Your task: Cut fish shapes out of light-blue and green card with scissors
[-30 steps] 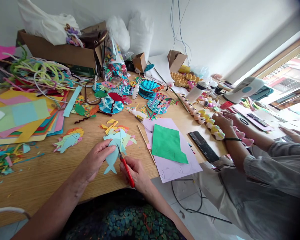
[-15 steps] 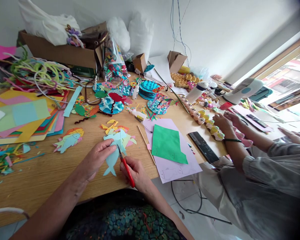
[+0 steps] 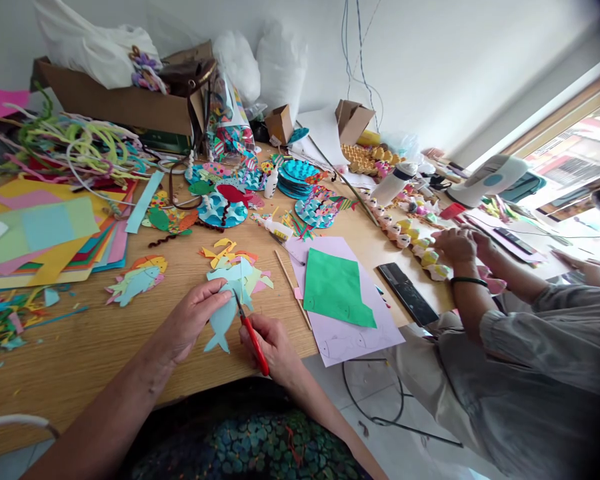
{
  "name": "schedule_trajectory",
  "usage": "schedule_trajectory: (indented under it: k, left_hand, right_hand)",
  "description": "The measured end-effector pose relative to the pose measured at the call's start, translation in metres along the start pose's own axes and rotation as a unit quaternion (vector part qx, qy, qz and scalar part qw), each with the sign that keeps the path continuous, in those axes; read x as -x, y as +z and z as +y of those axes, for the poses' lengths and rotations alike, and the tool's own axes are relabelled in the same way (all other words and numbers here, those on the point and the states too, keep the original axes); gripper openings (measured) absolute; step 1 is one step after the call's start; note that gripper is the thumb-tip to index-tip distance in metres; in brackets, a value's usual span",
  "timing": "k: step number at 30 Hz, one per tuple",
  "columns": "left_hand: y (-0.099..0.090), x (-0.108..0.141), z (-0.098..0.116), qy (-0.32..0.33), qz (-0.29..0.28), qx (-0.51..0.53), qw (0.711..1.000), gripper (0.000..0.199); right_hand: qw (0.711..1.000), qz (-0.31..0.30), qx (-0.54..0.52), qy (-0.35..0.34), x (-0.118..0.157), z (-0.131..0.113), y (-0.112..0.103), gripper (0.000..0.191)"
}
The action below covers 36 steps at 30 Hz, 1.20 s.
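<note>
Between its thumb and fingers my left hand (image 3: 200, 310) pinches a light blue paper fish (image 3: 222, 321), whose tail hangs toward the table's front edge. My right hand (image 3: 270, 343) is closed on red-handled scissors (image 3: 253, 343), and their blades touch the fish's right side. Just beyond the hands lie pale blue and yellow paper scraps (image 3: 254, 279). Several cut paper fish (image 3: 139, 280) overlap on the table to the left. Right of my hands, a green sheet (image 3: 333, 287) rests on a lilac sheet (image 3: 330, 350) with fish outlines drawn on it.
A wooden stick (image 3: 293, 291) lies beside the lilac sheet. At the left are stacked coloured papers (image 3: 65, 233) and a scrap pile (image 3: 10, 327). Decorated blue plates (image 3: 223, 212) stand farther back. A person's hands (image 3: 457, 245) work at the right, near a black phone-like object (image 3: 407, 293).
The paper fish's tail has shifted slightly left. My hands have hardly moved. The other person's hands have moved slightly.
</note>
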<state>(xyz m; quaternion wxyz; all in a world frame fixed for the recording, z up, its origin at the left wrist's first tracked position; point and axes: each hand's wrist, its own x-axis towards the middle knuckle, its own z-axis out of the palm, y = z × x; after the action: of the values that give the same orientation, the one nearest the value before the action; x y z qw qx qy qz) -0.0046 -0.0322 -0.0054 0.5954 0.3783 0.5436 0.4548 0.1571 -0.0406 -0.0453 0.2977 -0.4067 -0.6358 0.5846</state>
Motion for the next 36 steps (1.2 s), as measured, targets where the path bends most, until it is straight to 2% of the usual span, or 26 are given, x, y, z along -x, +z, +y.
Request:
schedule_trajectory:
  k: [3,15,25,36]
  left_hand:
    - [-0.0005,0.0002,-0.0025,0.009,0.014,-0.003,1.000,0.024]
    - [-0.0028,0.0002,-0.0049,0.010,-0.011,-0.017,1.000,0.022]
    - [-0.0024,-0.0007,-0.0043,0.017,0.004,-0.025,1.000,0.023]
    - [-0.0013,-0.0004,-0.0067,0.040,-0.007,-0.064,0.997,0.022]
  right_hand:
    - [1.000,-0.001,-0.002,0.003,0.0008,0.0012,0.0001,0.035]
    - [1.000,-0.002,0.014,0.002,0.0001,0.0022,-0.0007,0.035]
    - [1.000,-0.003,0.011,0.014,0.0007,-0.0008,-0.0011,0.035]
    - [0.996,-0.037,-0.067,0.052,0.0018,-0.0009,-0.0015,0.030]
